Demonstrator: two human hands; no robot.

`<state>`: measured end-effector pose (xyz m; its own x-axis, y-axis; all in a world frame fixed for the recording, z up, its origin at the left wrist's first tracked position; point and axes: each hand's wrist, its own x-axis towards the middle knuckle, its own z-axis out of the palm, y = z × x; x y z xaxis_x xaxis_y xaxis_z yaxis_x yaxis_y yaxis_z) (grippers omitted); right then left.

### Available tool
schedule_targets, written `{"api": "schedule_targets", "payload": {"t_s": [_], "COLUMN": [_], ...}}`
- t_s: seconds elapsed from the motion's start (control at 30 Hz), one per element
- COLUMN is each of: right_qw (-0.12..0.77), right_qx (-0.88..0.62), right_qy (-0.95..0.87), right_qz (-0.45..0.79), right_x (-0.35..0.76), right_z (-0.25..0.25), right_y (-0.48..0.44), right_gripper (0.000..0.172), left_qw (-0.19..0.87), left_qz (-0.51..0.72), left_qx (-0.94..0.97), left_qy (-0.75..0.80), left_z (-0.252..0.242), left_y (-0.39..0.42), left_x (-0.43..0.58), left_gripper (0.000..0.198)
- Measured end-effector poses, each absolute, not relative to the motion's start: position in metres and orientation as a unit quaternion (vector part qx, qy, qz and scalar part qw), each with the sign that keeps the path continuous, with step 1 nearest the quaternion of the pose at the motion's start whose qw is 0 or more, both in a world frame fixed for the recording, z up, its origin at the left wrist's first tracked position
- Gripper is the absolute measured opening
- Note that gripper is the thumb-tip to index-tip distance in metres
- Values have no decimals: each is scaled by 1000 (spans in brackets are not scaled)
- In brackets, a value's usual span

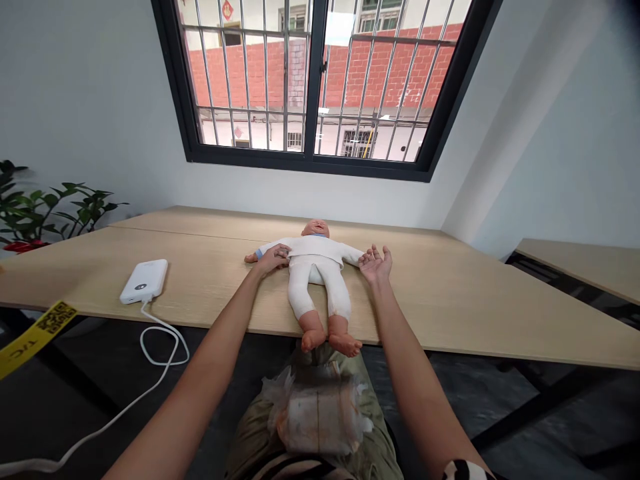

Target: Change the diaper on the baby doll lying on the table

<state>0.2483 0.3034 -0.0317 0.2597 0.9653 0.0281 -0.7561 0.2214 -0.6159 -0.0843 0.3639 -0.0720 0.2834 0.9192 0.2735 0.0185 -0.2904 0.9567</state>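
A baby doll (316, 267) in a white long-sleeved top and white trousers lies on its back on the light wooden table (450, 293). Its head points towards the window, and its bare feet reach over the near edge. My left hand (275, 259) is at the side of the doll's torso, its bent fingers closed at the edge of the white shirt (311, 247). At the end of the doll's other sleeve is my right hand (376, 265), palm up with fingers apart, touching the cuff. The doll's hand there is hidden.
A white power bank (145, 280) with a white cable (170, 343) lies on the left. Beyond it stands a green plant (55, 210). A plastic-wrapped bundle (320, 417) rests on my lap. A yellow tag (37, 337) hangs at the left, and another table (585, 267) is at the right.
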Motion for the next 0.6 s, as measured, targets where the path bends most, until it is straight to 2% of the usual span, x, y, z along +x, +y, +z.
{"api": "schedule_targets", "payload": {"t_s": [0.13, 0.23, 0.33, 0.53, 0.6], "right_qw": [752, 749, 752, 754, 753], "right_qx": [-256, -260, -247, -229, -234], "right_qy": [-218, -226, -199, -168, -172], "right_qz": [567, 565, 578, 593, 591], "right_x": [249, 248, 246, 245, 245], "right_z": [-33, -32, -31, -29, -28], "right_y": [305, 304, 303, 300, 300], "right_gripper": [26, 27, 24, 23, 22], "left_qw": [358, 298, 267, 221, 217], "left_qz": [517, 524, 520, 519, 519], "left_qx": [680, 697, 712, 708, 703], "left_qy": [377, 389, 389, 425, 436], "left_z": [-71, -73, -77, -75, -73], "left_y": [358, 355, 354, 353, 353], "left_x": [-72, -66, -64, -64, -64], "left_gripper": [23, 24, 27, 6, 8]}}
